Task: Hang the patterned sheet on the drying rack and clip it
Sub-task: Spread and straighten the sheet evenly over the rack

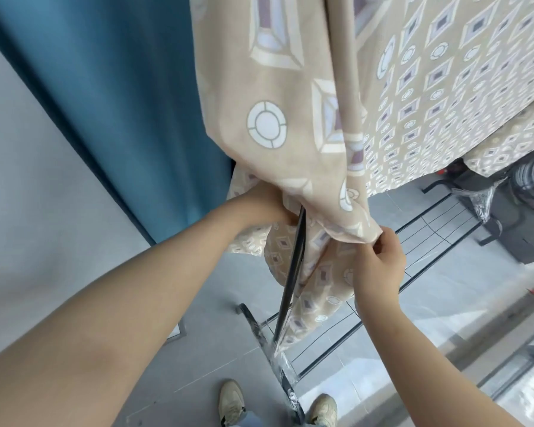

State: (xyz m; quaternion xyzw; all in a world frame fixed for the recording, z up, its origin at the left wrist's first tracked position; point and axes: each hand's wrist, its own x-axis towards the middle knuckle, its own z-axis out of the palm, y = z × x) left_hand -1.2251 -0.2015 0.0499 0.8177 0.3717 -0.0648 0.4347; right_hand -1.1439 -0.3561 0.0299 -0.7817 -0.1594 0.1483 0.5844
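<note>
Right hand (379, 260) fingers pinch the patterned sheet (290, 118) hem; left hand (269, 208) fingers hidden under its folds, grip unclear

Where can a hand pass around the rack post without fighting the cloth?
Left of the black upright post, grey floor lies bare up to the blue curtain. Right is crowded: beige patterned sheet bunched between left hand and right hand, wire shelf below.

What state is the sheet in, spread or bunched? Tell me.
Bunched at this end. The sheet hangs in gathered folds around the rack pole; the right hand pinches its edge, and the left hand reaches under it. Farther right it hangs spread.
</note>
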